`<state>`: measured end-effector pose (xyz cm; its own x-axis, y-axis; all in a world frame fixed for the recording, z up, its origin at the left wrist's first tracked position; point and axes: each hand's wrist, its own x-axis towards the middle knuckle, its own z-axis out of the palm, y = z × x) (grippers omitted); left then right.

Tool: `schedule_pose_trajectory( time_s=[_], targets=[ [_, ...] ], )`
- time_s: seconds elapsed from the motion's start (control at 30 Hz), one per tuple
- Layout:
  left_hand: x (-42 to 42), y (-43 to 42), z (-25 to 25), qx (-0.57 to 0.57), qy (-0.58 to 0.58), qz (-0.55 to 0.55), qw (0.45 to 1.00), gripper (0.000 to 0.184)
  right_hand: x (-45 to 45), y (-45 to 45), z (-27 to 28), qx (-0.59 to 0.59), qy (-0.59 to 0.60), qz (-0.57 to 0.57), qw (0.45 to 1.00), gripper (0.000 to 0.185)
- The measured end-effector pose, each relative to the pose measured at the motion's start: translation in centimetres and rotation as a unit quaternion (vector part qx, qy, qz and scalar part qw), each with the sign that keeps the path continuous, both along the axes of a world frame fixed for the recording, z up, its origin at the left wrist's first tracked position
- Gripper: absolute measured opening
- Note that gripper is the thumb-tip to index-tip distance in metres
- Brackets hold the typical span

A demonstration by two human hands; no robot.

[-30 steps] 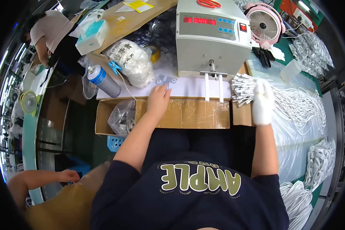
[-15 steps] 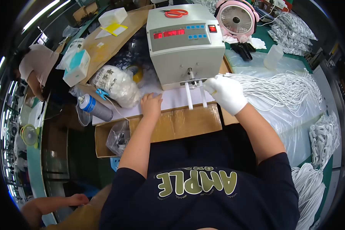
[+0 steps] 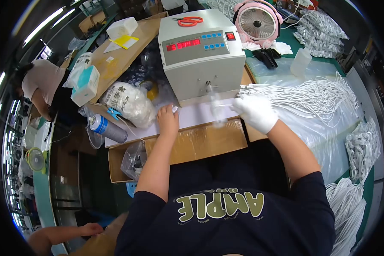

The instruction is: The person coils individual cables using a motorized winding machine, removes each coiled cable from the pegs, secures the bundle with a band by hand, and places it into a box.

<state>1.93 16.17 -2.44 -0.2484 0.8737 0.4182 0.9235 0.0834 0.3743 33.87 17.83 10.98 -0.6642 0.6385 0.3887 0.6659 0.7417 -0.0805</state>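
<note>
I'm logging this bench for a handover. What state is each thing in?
Machine: red display lit.
White winding prongs: blurred, apparently spinning.
Right hand: gloved, closed on white cable.
Left hand: bare, small white piece against it.
Scissors: lying on machine.
Cardboard box: left end open.
Pink fan: running or not, unclear.
Cable bundle: spread loosely.

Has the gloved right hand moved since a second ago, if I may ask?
Yes: judged against the machine, the gloved right hand has moved left, closer to its spindle.

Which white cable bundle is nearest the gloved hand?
The fanned-out bundle, spread beside the gloved right hand; the other bundles lie farther from it.
</note>
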Motion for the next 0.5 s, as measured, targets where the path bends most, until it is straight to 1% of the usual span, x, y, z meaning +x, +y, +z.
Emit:
schedule_pose_trajectory(
  time_s=[0.03, 0.13, 0.17, 0.27, 0.3, 0.33, 0.37, 0.4, 0.43, 0.47, 0.5],
  targets=[
    [0.1, 0.1, 0.2, 0.007, -0.023, 0.002, 1.000, 0.036, -0.7, -0.3, 0.1, -0.005, 0.005, 0.015, 1.000, 0.019],
    [-0.9, -0.7, 1.3, 0.016, -0.063, -0.015, 0.998, 0.034, -1.2, -2.0, 0.6, -0.032, 0.001, -0.001, 0.999, 0.017],
    [-1.1, -1.2, 1.5, 0.016, -0.073, -0.027, 0.997, 0.034, -0.6, -1.5, -1.2, 0.004, -0.018, -0.003, 1.000, 0.017],
    [-0.1, -1.8, 3.1, 0.119, -0.201, -0.049, 0.971, 0.032, -1.6, -2.5, -3.8, -0.135, 0.075, -0.047, 0.987, 0.026],
    [0.9, -1.7, 4.3, 0.119, -0.232, -0.080, 0.962, 0.032, -2.6, -3.0, -5.4, -0.185, 0.226, -0.052, 0.955, 0.037],
    [2.5, -1.5, 5.9, 0.119, -0.262, -0.111, 0.951, 0.032, -4.1, -3.3, -6.4, -0.314, 0.264, -0.074, 0.909, 0.041],
    [4.4, -1.4, 7.6, 0.119, -0.292, -0.141, 0.939, 0.032, -6.1, -3.0, -9.2, -0.396, 0.407, -0.036, 0.822, 0.049],
    [6.6, -1.2, 9.7, 0.124, -0.296, -0.176, 0.931, 0.031, -8.0, -4.5, -6.5, -0.545, 0.537, -0.068, 0.640, 0.048],
    [8.9, -1.1, 11.5, 0.127, -0.301, -0.210, 0.921, 0.031, -9.4, -4.0, -8.9, -0.482, 0.580, -0.043, 0.655, 0.045],
    [10.8, -0.5, 12.6, 0.085, -0.278, -0.230, 0.929, 0.030, -10.8, -3.5, -11.2, -0.417, 0.615, -0.018, 0.669, 0.042],
    [12.1, 0.1, 13.6, 0.043, -0.252, -0.249, 0.934, 0.029, -12.4, -3.6, -9.0, -0.450, 0.717, -0.020, 0.532, 0.040]
  ],
)
